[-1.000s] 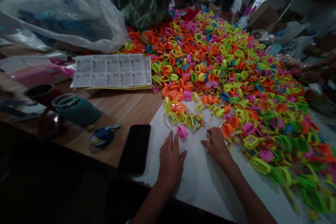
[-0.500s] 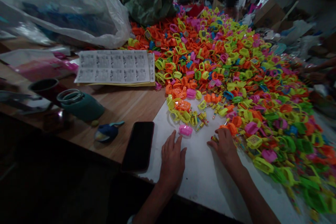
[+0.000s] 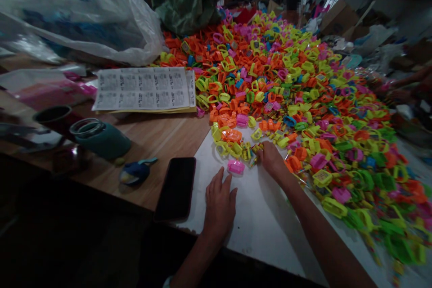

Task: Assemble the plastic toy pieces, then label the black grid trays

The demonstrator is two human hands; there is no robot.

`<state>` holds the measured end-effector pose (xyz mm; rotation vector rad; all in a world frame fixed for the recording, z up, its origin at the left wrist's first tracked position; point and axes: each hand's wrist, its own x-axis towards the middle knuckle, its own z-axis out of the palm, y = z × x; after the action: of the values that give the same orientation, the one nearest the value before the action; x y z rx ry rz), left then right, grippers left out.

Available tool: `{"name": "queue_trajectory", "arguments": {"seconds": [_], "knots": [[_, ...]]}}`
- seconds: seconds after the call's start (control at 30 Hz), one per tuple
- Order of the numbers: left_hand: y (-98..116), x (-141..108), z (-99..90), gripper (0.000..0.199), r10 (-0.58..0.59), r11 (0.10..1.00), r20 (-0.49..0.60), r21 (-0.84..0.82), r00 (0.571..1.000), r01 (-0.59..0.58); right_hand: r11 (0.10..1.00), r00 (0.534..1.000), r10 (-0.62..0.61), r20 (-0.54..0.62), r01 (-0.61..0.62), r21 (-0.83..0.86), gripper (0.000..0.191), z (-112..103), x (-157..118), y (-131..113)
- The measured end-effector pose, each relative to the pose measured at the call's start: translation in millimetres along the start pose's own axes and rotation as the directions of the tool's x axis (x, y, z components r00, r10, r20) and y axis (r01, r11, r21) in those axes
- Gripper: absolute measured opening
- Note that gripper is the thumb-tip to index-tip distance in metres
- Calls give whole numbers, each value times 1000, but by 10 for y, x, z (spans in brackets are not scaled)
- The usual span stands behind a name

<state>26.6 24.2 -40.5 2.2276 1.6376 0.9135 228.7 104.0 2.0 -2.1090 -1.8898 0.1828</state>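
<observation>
Yellow sticks [image 3: 253, 160] are lying in a small cluster on the white sheet [image 3: 256, 220] that is covering the right part of the worktop [image 3: 182, 137], near the far end of the sheet's left edge. From my remote seat I am seeing my right hand [image 3: 272, 161] reaching in from the near edge, its fingers bending down against that cluster; the fingertips are partly hiding, so I cannot tell whether they are pinching a stick or only touching one. My left hand [image 3: 219, 207] is resting well apart from it, palm down toward the sheet near the worktop's near edge, fingers loosely stretched, thumb standing away, with nothing showing in its grasp. A pink toy [image 3: 236, 167] is lying just beyond its fingertips, and an orange toy [image 3: 231, 135] is sitting farther out among yellow ones. A big pile of toys [image 3: 236, 58] in orange, yellow, pink, green and blue is spreading toward the worktop's far edge and down its right side. A phone [image 3: 175, 189] is lying to the left of my left hand, along the sheet's left edge. On the bare wood farther left, a blue trinket [image 3: 135, 174] and a green jar [image 3: 104, 139] are standing near the near edge, while printed sheets [image 3: 141, 90] are lying beyond them, touching the pile's left side.
</observation>
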Motion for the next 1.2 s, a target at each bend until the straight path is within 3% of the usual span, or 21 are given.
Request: {"name": "queue_trajectory", "arguments": {"seconds": [0.13, 0.3, 0.53, 0.7, 0.9, 1.07, 1.2], "knots": [[-9, -10, 23, 32, 5, 1000, -20, -3, 1000, -5, 996, 993, 30, 115, -19, -91, 22, 22, 145, -116], [10, -2, 4, 33, -1, 1000, -12, -8, 1000, 0, 995, 971, 25, 237, -2, -95, 17, -39, 134, -106], [21, 0, -14, 33, -10, 999, 4, -45, 1000, 10, 995, 984, 44, 174, -59, 85, 24, -199, -168, 66], [0, -6, 0, 35, -37, 992, -20, -117, 999, 34, 958, 988, 40, 146, -80, 276, 28, -161, -457, -127], [-10, 159, -44, 43, -134, 966, -46, -230, 990, 120, 982, 978, 15, 206, -54, 182, 18, -72, -602, -327], [149, 468, -57, 38, -185, 959, 5, -220, 983, 181, 1000, 969, 23, 244, -26, 9, 16, -128, -799, -258], [246, 553, -43, 31, -162, 963, 78, -204, 984, 175, 1000, 982, 15, 188, -20, 21, 18, -154, -829, -111]]}}
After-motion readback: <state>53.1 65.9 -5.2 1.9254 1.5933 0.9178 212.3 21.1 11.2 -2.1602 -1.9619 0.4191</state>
